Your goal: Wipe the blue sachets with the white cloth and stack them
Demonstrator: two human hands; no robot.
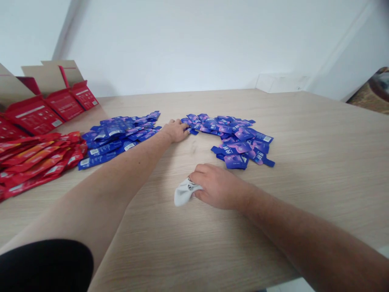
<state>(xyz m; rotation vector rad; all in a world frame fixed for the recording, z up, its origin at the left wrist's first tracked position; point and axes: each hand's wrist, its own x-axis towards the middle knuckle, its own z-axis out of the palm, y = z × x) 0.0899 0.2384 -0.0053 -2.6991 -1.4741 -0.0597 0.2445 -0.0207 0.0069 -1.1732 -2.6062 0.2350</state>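
My left hand (175,131) reaches far across the table, at the left end of a pile of blue-purple packets (231,132). Its fingers are bent and closed on the edge of a packet there; the fingertips are partly hidden. Closer to me, my right hand (217,185) is closed on a small white item (184,192), soft-looking with a grey mark, perhaps a folded cloth or pouch. It is held just in front of the pile, pointing left. A second heap of blue packets (112,134) lies left of my left hand, behind the forearm.
Red packets (42,158) are stacked at the left. Behind them stand several open red cardboard boxes (36,113) with raised flaps. A white box-like block (281,82) sits against the wall at the back of the wooden table (319,162). Something brown (372,93) shows at the far right.
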